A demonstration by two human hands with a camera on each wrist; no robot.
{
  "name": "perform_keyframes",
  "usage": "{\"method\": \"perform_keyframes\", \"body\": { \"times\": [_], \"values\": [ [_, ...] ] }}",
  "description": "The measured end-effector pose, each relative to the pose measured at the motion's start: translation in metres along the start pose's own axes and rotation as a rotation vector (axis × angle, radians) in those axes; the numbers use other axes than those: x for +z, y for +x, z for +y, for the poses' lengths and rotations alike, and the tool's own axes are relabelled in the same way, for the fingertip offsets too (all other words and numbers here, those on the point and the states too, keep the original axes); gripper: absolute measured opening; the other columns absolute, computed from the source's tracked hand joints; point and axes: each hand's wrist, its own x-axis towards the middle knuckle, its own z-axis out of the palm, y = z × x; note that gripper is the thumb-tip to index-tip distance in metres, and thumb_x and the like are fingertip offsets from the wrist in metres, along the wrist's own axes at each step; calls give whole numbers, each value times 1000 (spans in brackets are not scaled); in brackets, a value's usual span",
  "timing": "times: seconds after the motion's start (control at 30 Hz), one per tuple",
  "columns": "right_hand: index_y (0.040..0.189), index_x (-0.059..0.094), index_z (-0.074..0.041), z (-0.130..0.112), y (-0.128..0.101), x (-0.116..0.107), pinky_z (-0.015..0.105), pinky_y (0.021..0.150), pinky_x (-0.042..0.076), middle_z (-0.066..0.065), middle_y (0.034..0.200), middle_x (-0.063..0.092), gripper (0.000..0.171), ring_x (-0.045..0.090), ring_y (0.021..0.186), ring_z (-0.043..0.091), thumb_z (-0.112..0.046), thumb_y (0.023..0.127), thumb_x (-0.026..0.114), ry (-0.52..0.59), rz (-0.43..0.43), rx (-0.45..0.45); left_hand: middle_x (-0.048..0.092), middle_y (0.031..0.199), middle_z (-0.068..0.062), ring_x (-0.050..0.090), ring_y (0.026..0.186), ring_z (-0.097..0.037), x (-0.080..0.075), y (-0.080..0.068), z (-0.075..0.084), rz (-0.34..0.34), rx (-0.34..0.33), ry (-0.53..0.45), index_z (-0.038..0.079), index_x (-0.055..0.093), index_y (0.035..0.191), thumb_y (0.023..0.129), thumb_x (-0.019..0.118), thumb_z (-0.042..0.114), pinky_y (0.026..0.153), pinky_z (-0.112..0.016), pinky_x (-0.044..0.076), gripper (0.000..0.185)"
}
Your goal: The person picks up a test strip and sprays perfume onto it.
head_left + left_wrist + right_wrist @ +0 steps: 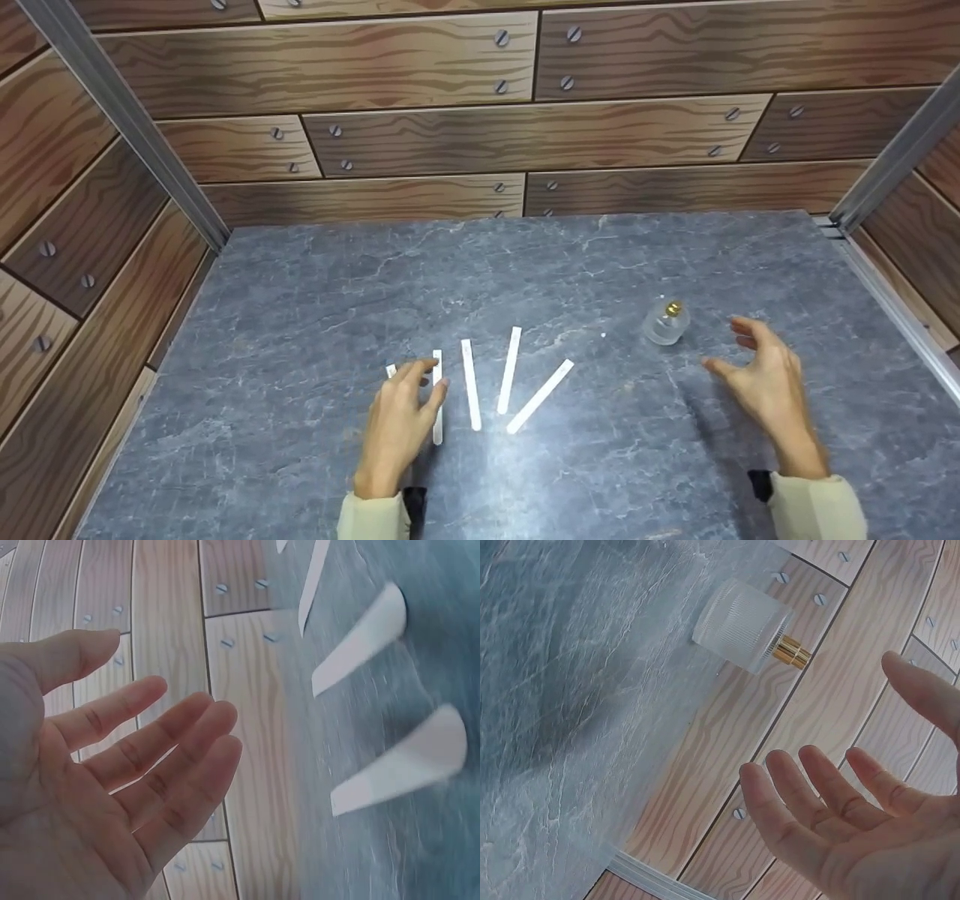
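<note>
1. Our left hand (401,420) hovers over the grey table (300,315), fingers loosely spread and holding nothing; its fingertips are over the leftmost of the white paper strips (471,394).
2. The remaining strips fan out just right of that hand, flat on the table.
3. A small glass bottle (666,322) with a gold top stands upright just left of our right hand.
4. Our right hand (765,379) is wide, fingers relaxed, empty, close to the bottle without touching it.
</note>
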Motion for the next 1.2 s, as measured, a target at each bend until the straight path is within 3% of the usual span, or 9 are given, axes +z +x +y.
{"method": "perform_keyframes", "body": {
  "times": [0.37, 0.63, 0.83, 1.2],
  "values": [
    [139, 44, 16, -2, 9, 0, 66, 105, 35, 38, 140, 46, 71, 44, 127, 57, -1, 80, 81, 29, -70, 7, 70, 114, -16, 69, 95, -28, 13, 0, 11, -94, 22, -144, -2, 70, 119, 96, 68, 10, 75, -40, 58, 26],
    [145, 39, 11, -6, 12, 3, 70, 108, 26, 39, 146, 40, 77, 35, 133, 59, -6, 83, 80, 9, -116, 61, 69, 116, -21, 70, 95, -29, 17, 1, 16, -176, 30, -256, -6, 67, 122, 98, 67, 10, 77, -39, 59, 29],
    [146, 38, 11, -7, 15, 4, 70, 105, 32, 41, 144, 39, 76, 36, 132, 59, -5, 83, 79, 14, -112, 50, 68, 116, -23, 69, 97, -31, 24, 1, 18, -210, 25, -282, -8, 65, 124, 99, 65, 10, 80, -41, 59, 31],
    [146, 36, 13, -8, 20, 8, 70, 107, 29, 41, 145, 39, 78, 35, 133, 58, -6, 83, 79, 17, -121, 47, 69, 113, -21, 69, 97, -32, 38, 3, 20, -254, 11, -328, -8, 65, 123, 97, 65, 7, 82, -41, 58, 30]
  ]
}}
